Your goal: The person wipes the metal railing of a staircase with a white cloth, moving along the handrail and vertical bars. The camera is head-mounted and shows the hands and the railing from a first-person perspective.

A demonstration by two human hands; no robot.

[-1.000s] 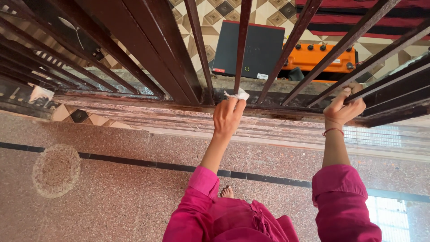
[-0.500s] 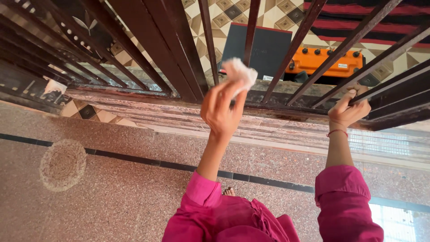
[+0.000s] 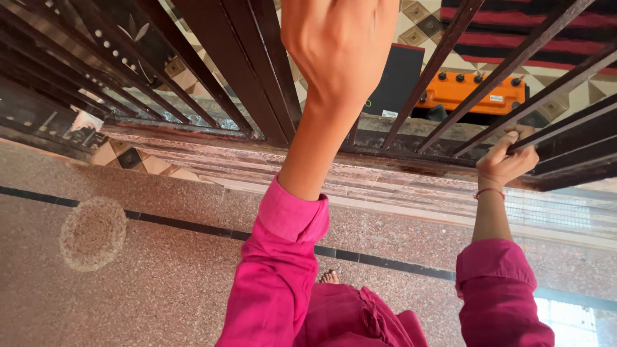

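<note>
My left hand point(image 3: 340, 45) is raised close to the camera at the top of the view. Only its back and wrist show, because the fingers run off the top edge. The white cloth it held earlier is not visible. My right hand point(image 3: 504, 160) is closed around a dark brown bar point(image 3: 559, 125) of the metal grille point(image 3: 218, 64), low on the right near the sill. Both arms wear pink sleeves point(image 3: 283, 283).
Below the grille runs a stone sill point(image 3: 257, 151). Behind the bars sit an orange device point(image 3: 475, 93) and a dark flat box point(image 3: 398, 80) on a patterned tile floor. My bare foot point(image 3: 329, 277) stands on speckled flooring with a black stripe point(image 3: 180, 225) and a round inlay point(image 3: 93, 231).
My left hand has risen from the foot of the bars toward the camera, and the white cloth has gone out of sight. My right hand has closed around a bar.
</note>
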